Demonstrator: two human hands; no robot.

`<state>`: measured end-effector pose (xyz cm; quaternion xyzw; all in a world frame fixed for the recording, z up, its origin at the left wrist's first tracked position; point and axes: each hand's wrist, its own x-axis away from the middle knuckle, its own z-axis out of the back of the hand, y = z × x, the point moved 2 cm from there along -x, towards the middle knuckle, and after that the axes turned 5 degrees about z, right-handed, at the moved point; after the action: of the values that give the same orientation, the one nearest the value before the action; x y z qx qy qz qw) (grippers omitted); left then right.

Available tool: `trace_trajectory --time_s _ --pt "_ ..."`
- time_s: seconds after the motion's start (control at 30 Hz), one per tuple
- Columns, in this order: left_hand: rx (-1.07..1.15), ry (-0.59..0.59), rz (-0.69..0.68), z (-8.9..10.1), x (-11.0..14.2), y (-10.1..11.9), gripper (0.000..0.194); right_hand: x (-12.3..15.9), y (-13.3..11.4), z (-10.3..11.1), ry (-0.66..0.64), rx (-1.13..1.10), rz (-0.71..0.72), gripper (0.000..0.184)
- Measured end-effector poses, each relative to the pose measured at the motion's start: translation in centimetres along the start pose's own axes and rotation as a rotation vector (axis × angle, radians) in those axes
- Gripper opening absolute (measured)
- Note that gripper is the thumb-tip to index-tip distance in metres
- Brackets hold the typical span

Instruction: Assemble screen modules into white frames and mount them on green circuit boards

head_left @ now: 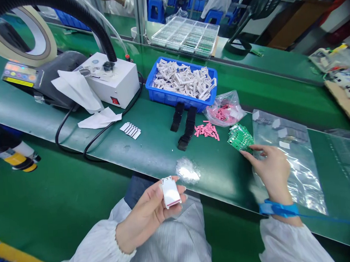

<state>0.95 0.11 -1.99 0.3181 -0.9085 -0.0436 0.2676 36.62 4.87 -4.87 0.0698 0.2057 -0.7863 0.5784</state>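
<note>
My left hand (152,211) holds a small white plastic housing (170,191) with a reddish strip along its lower edge, in front of the bench edge. To the right, my right hand (270,168) has thumb and forefinger closed on the corner of a green circuit board (241,138) in a small pile. Pink strips (207,130) lie left of the boards, and a clear bag (224,109) with more pink pieces sits behind them. Small clear pieces (188,170) are heaped near the bench edge. A blue strap (279,209) circles my right wrist.
A blue bin (180,99) full of white plastic parts stands at the back, with black straps (187,128) before it. White strips (130,130) lie left. A white box (113,85) with cables and a tape roll (43,40) stand farther left. A large clear bag (302,170) lies right.
</note>
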Motion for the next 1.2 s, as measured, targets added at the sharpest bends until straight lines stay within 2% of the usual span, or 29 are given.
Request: trace_trajectory --time_s 0.13,0.27,0.43,0.5,0.53,0.63,0.7,0.77,0.93,1.03,1.2 --pt "-0.004 -0.018 0.011 -0.2 -0.1 -0.1 0.027 -0.7 0.2 0.3 -0.005 -0.070 0.001 0.042" --pt "-0.014 -0.014 -0.004 -0.2 0.0 -0.1 0.025 -0.7 -1.0 1.2 -0.013 -0.153 -0.037 0.034" --pt "-0.047 0.032 -0.046 0.0 0.0 0.0 0.024 1.8 -5.2 3.6 0.062 -0.323 -0.105 0.028" --pt "-0.065 0.054 -0.061 -0.1 -0.2 0.0 0.025 3.4 -7.7 4.9 0.052 -0.485 -0.127 0.027" --pt "-0.077 0.065 -0.065 -0.2 -0.4 0.0 0.025 4.2 -9.0 5.5 0.038 -0.690 -0.158 0.022" --pt "-0.120 0.074 -0.087 -0.6 -0.8 -0.2 0.028 6.4 -13.4 6.3 -0.266 -1.140 -0.129 0.018" --pt "-0.152 0.078 -0.111 -0.7 -1.0 -0.4 0.031 7.6 -15.7 6.0 -0.475 -1.315 -0.151 0.017" --pt "-0.173 0.078 -0.144 -0.8 -1.1 -0.6 0.035 8.4 -17.3 5.1 -0.596 -1.418 -0.249 0.018" --pt "-0.180 0.119 -0.208 -0.8 -1.3 -0.8 0.038 9.2 -18.8 3.7 -0.727 -1.504 -0.527 0.029" --pt "-0.248 0.113 -0.241 -1.0 -1.3 -0.7 0.039 9.2 -19.2 3.9 -0.745 -1.544 -0.561 0.032" --pt "-0.251 0.080 -0.302 -1.2 -1.4 -0.6 0.028 9.3 -19.6 4.1 -0.738 -1.576 -0.541 0.036"
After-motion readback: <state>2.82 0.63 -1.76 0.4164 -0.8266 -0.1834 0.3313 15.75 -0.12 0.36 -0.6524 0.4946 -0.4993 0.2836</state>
